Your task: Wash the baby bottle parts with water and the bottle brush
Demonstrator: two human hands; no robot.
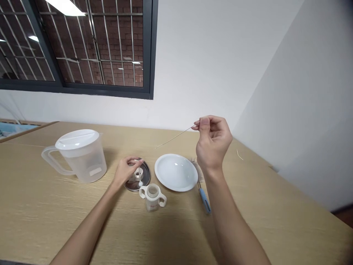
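Observation:
My right hand (215, 138) is raised above the table, thumb and fingers pinching one end of a long, thin, slightly bent wire-like stick (175, 137). The stick's free end slopes down to the left, over the table behind the white dish. My left hand (128, 170) is closed over a round metal tray (146, 177), fingertips on a thin straw with a white ball end (140, 180) that hangs down. A pale ring-shaped part (139, 172) lies on the tray. Just in front stands a small two-handled baby cup (152, 198), its top uncovered.
A white dish (176, 172) lies between my hands. Beside it, partly behind my right forearm, is a bottle brush with a blue handle (204, 201). A lidded plastic pitcher (82, 158) stands at left. A short pale strip (239, 154) lies at right, near the wall.

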